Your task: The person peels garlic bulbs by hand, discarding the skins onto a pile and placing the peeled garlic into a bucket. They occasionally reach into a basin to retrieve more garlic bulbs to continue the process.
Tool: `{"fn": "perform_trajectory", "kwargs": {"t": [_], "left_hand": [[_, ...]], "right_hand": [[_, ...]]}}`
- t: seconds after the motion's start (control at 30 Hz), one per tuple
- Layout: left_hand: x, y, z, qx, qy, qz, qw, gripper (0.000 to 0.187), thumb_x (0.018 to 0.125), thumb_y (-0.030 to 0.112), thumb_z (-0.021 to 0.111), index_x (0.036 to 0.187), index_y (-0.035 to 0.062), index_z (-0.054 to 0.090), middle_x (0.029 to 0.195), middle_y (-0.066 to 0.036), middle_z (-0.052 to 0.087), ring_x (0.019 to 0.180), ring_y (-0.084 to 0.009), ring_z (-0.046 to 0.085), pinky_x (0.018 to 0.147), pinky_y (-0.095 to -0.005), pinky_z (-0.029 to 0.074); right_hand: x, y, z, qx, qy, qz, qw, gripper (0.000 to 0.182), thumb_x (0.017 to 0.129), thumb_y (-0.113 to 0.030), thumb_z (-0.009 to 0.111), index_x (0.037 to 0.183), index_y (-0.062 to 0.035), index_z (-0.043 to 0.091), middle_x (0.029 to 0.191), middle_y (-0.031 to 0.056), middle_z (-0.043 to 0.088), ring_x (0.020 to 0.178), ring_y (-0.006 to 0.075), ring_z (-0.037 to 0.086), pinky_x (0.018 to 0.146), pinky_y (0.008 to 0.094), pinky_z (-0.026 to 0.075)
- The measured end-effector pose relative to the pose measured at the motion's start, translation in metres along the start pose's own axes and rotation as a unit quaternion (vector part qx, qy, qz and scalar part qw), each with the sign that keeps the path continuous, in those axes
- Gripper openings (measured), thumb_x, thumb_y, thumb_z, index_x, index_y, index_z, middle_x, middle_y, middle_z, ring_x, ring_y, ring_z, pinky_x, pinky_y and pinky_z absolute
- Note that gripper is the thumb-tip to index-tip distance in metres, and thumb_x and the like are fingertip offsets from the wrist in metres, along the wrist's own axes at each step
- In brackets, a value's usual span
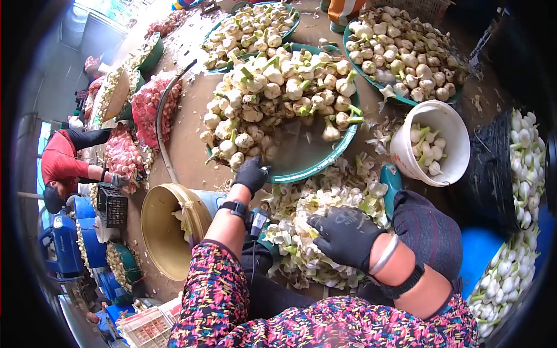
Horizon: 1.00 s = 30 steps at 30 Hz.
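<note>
My left hand (pixel 252 176), in a black glove, is at the near left rim of a green basin (pixel 316 169), right beside piled garlic bulbs (pixel 243 139). Its fingers are curled, and what they hold is hidden. My right hand (pixel 347 235), gloved too, is over a heap of garlic peels (pixel 307 200) between my knees. Its fingers bend downward and together, a yellowish bit showing by the fingertips; I cannot tell what is in them. Dirty water or wet soil shows in the basin's bare part.
On the right stand a white bucket (pixel 400 145) with trimmed garlic and a black tub (pixel 484 174) with white bulbs. Two more garlic basins lie behind. A beige bucket (pixel 154 232) tips open on the left. Farther left, a person in red (pixel 67 159) bends beside pink net sacks (pixel 154 110).
</note>
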<state>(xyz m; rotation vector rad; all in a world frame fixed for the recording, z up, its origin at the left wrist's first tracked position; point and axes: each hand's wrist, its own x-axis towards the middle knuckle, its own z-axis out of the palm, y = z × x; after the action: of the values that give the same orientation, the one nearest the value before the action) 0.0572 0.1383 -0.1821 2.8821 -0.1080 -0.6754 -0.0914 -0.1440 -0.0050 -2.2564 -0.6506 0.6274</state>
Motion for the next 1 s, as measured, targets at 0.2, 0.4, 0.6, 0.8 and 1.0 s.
{"fn": "perform_trajectory", "kwargs": {"t": [0.2,0.4,0.6,0.8,1.0], "left_hand": [[0.097,-0.057,0.094,0.049,0.124,0.057,0.989,0.058,0.071,0.034,0.067,0.120,0.0091,0.048,0.113,-0.022,0.056,0.105,-0.0382,0.053,0.087,-0.0419,0.046],[0.024,0.009,-0.018,-0.278,0.095,-0.015,0.956,0.026,0.076,0.014,0.062,0.100,0.0046,0.065,0.091,-0.017,0.066,0.081,-0.0242,0.064,0.073,-0.0324,0.049],[-0.096,0.090,-0.112,-0.554,-0.103,0.083,0.822,0.028,0.080,0.004,0.058,0.106,-0.0018,0.061,0.085,-0.007,0.064,0.070,-0.0114,0.058,0.065,-0.0252,0.049],[-0.181,0.121,-0.122,-0.682,-0.066,0.122,0.718,0.035,0.084,0.018,0.058,0.112,-0.0014,0.053,0.091,-0.008,0.062,0.080,-0.0157,0.061,0.073,-0.0264,0.049],[-0.197,0.124,-0.084,-0.562,0.111,0.188,0.798,0.025,0.086,0.003,0.052,0.109,-0.0015,0.056,0.088,-0.009,0.062,0.084,-0.0197,0.062,0.072,-0.0315,0.050]], "right_hand": [[0.006,0.006,0.001,-0.007,-0.017,0.030,0.999,0.036,0.079,-0.027,0.057,0.106,-0.0026,0.055,0.079,0.0200,0.059,0.077,0.0364,0.057,0.070,0.0459,0.045],[0.010,0.010,-0.004,0.008,-0.017,0.053,0.998,0.031,0.079,-0.027,0.056,0.102,-0.0054,0.056,0.084,0.0190,0.060,0.084,0.0358,0.058,0.075,0.0461,0.046],[0.028,0.012,0.008,0.115,0.254,0.055,0.959,0.076,0.073,-0.027,0.063,0.137,-0.0083,0.029,0.119,0.0278,0.048,0.104,0.0408,0.051,0.088,0.0443,0.042],[0.037,0.003,0.013,0.486,0.281,-0.086,0.823,0.057,0.070,-0.005,0.070,0.122,-0.0024,0.047,0.112,0.0091,0.055,0.102,0.0140,0.053,0.090,0.0276,0.044],[0.025,-0.009,0.017,0.258,0.343,-0.154,0.890,0.060,0.070,-0.009,0.075,0.121,0.0007,0.046,0.114,0.0088,0.057,0.104,0.0146,0.053,0.091,0.0294,0.044]]}}
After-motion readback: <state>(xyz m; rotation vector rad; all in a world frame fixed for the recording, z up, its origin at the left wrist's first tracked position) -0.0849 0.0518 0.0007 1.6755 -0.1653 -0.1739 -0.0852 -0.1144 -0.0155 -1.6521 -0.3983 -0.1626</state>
